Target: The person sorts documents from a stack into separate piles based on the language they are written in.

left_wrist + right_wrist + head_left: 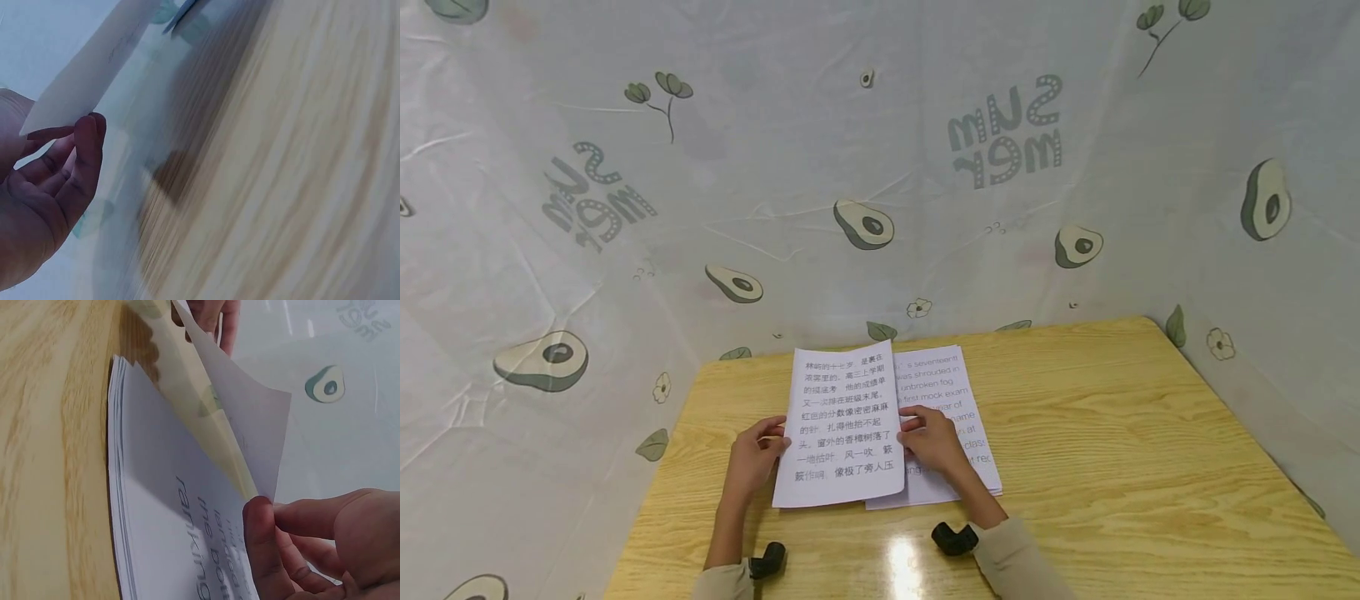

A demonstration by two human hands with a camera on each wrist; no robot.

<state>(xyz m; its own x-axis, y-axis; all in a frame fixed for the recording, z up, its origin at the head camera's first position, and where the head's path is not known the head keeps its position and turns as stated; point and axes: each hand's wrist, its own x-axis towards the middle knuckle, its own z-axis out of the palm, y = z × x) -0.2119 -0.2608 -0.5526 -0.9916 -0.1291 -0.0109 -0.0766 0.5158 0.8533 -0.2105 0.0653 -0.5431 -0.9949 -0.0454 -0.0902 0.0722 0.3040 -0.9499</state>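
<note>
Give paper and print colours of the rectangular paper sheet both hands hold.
White rectangular paper sheet, dark Chinese characters; head view shows it best.

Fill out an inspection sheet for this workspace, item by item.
Surface: wood-grain table, with a bright glare spot toward the near side.
Job's things: a sheet with Chinese print, held raised; a paper stack with English print lies on the table, partly hidden behind the sheet in the head view.
Clutter: nothing seen.
Hands: left hand pinches the sheet's left edge; right hand pinches its right edge.
Cables: nothing seen.
Surroundings: pale backdrop printed with avocados, leaves and "summer".
</note>
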